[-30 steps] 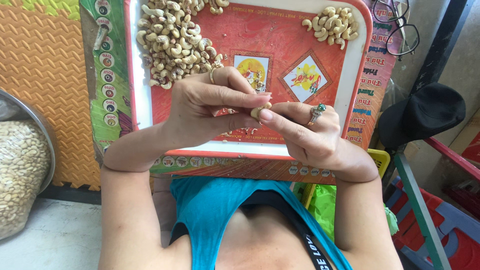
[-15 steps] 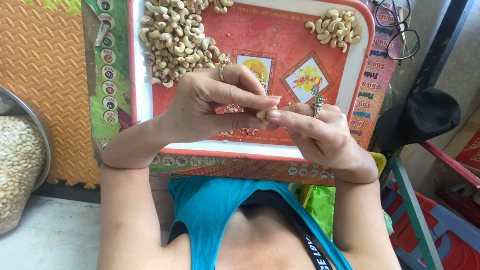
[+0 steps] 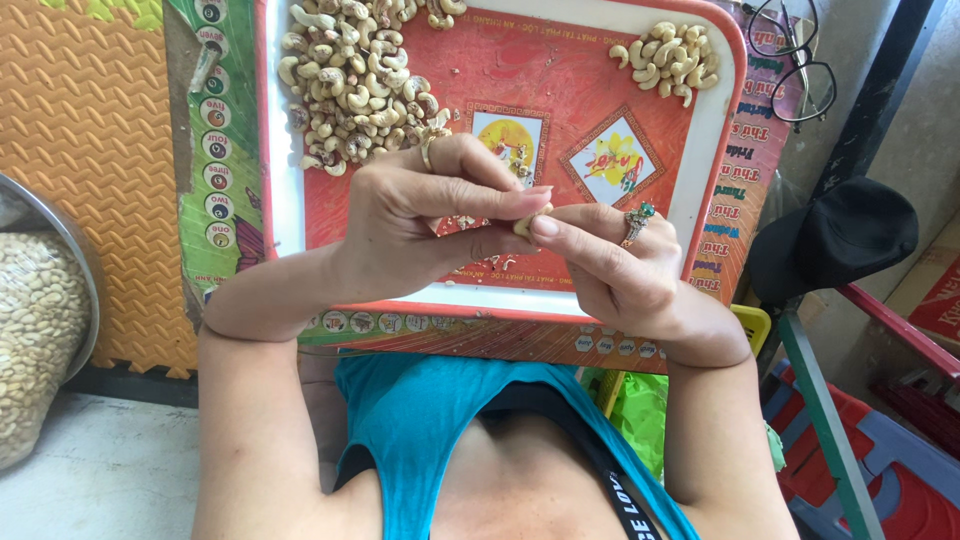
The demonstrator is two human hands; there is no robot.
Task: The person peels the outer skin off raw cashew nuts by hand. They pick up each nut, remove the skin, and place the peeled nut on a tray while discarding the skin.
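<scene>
My left hand [image 3: 420, 225] and my right hand [image 3: 615, 265] meet over the near half of a red tray [image 3: 560, 75] with a white rim. Both pinch one pale cashew nut [image 3: 524, 223] between thumbs and fingertips. A gold ring sits on my left hand, a green-stoned ring on my right. A large heap of cashews with bits of skin [image 3: 355, 80] lies at the tray's far left. A small pile of clean pale cashews [image 3: 670, 55] lies at its far right.
A metal bowl of cashews [image 3: 35, 330] stands on the floor at left, by an orange foam mat [image 3: 85, 150]. Eyeglasses [image 3: 795, 55] and a black cap [image 3: 835, 240] lie right of the tray. Red and blue plastic stools [image 3: 880, 460] are at lower right.
Both hands have stayed together on the nut. The fingers have shifted slightly around it, and the view has tilted a little.
</scene>
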